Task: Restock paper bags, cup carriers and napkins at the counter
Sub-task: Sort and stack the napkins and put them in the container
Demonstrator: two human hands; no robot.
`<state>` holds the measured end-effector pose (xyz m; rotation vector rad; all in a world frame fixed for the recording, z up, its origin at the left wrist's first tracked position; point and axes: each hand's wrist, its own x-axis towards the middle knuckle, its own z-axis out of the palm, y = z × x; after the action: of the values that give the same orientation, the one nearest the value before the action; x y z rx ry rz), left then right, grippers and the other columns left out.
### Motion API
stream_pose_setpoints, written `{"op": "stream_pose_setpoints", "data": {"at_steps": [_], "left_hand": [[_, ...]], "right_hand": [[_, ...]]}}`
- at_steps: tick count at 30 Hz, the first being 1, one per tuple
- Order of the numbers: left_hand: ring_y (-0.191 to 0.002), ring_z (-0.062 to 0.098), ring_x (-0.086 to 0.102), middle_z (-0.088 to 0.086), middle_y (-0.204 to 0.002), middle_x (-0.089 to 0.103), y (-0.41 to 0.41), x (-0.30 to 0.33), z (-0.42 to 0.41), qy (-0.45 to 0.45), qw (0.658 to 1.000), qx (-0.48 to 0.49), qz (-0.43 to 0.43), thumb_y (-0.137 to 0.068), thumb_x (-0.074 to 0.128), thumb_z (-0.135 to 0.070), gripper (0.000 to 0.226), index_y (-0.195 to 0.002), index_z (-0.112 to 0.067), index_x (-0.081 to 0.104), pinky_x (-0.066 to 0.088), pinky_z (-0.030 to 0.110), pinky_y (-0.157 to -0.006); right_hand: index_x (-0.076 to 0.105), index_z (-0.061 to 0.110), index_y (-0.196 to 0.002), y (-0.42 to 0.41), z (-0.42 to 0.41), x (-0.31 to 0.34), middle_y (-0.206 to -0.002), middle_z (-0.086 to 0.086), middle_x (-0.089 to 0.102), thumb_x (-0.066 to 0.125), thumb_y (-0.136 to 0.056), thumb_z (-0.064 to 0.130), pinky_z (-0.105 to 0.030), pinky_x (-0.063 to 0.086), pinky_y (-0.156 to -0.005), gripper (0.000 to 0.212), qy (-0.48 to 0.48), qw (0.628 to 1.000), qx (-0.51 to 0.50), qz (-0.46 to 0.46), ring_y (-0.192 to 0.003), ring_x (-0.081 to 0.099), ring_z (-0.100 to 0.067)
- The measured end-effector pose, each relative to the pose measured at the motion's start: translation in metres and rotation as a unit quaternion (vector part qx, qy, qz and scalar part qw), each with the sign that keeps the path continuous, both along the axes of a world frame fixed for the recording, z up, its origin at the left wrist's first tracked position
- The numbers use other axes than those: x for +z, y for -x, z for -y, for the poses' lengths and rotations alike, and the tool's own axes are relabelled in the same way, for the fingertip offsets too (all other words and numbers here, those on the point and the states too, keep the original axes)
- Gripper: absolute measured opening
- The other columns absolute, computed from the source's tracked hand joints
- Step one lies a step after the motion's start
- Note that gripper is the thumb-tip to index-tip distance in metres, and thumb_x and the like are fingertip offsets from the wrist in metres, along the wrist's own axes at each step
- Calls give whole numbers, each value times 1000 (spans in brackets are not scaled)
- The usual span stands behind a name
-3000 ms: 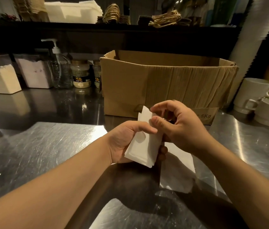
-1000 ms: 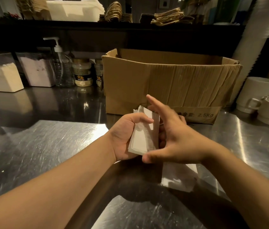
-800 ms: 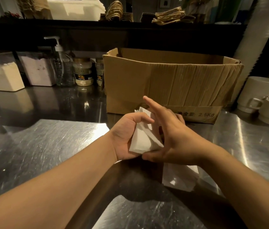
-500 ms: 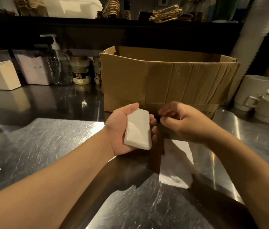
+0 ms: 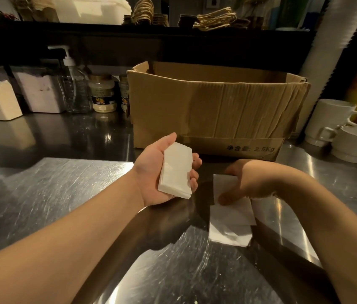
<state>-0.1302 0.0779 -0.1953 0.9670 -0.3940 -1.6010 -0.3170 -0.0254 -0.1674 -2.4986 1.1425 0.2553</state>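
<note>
Scratched steel counter (image 5: 52, 189), brown cardboard box (image 5: 212, 110) at back, left hand (image 5: 164, 172) palm-up cradling folded white napkin stack (image 5: 175, 170), right hand (image 5: 244, 183) fingers flat on loose white napkins (image 5: 231, 224).

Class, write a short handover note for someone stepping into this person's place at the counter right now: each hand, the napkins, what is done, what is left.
Left hand: palm up, its grip holding a folded napkin stack.
Right hand: fingers spread on loose napkins lying on the steel counter, near the cardboard box.
Done: one stack gathered.
Left: pick up the loose napkins, add them to the stack, take it to its place. Bags and carriers not yet handled here.
</note>
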Motion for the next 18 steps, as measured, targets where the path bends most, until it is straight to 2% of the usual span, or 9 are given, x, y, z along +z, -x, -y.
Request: {"op": "stream_pose_setpoints", "data": {"at_steps": [2,4,5,7,9,11,12,15,18], "left_hand": [[-76,22,61,11,-101,68,1,0,0,-3,1000,1,12,-89,56,-55,58,-129,-12,60,52,33,-67],[-78,22,62,12,-103,68,0,0,0,-4,1000,1,25,-87,59,-53,59,-130,-12,60,52,33,-70],[-80,23,62,12,-104,68,0,0,0,-1,1000,-1,32,-86,59,-52,60,-131,-12,60,51,34,-72],[-88,24,63,11,-108,69,-1,0,0,3,999,3,51,-88,58,-53,59,-133,-14,59,50,37,-81],[-105,27,62,10,-114,68,-1,0,1,2,998,5,70,-88,58,-54,57,-131,-16,61,49,40,-92],[-113,29,60,11,-119,66,2,1,0,2,997,-13,78,-83,61,-54,58,-127,-16,63,47,42,-97],[-110,30,61,11,-117,67,4,2,-1,1,996,-28,87,-82,61,-55,58,-125,-18,64,48,41,-95],[-93,27,66,9,-100,73,9,3,-2,-3,992,-59,112,-84,55,-62,51,-117,-25,67,56,35,-77],[-95,29,68,10,-97,75,10,3,-3,9,990,-77,120,-89,43,-72,59,-119,-27,66,59,39,-79]], "right_hand": [[64,35,-99,-1,2,-1,-101,6,70,70,-93,39,-28,56,-78,10,36,999,11,29,-91,65,-12],[63,37,-108,2,5,1,-107,8,68,63,-99,35,-25,52,-79,9,56,995,9,83,-97,63,-12],[66,35,-110,5,6,4,-107,9,69,64,-98,34,-25,52,-81,12,31,992,10,120,-99,64,-12],[72,26,-105,15,8,13,-102,6,75,69,-92,31,-28,56,-87,14,-103,969,38,220,-99,70,-14],[72,16,-104,22,1,22,-101,0,76,69,-83,25,-31,59,-83,23,-253,913,79,310,-98,72,-17],[71,10,-99,20,-7,25,-99,-3,75,69,-79,24,-27,58,-79,24,-304,868,110,377,-96,72,-18],[71,10,-97,15,-11,22,-99,-3,76,69,-78,25,-27,59,-79,24,-287,862,113,402,-95,72,-18],[74,21,-94,-3,-17,8,-95,8,76,70,-79,33,-26,60,-77,20,-170,878,68,443,-93,71,-9],[72,28,-96,-12,-18,-2,-91,18,73,72,-86,32,-19,58,-66,10,-114,877,27,466,-88,68,1]]}}
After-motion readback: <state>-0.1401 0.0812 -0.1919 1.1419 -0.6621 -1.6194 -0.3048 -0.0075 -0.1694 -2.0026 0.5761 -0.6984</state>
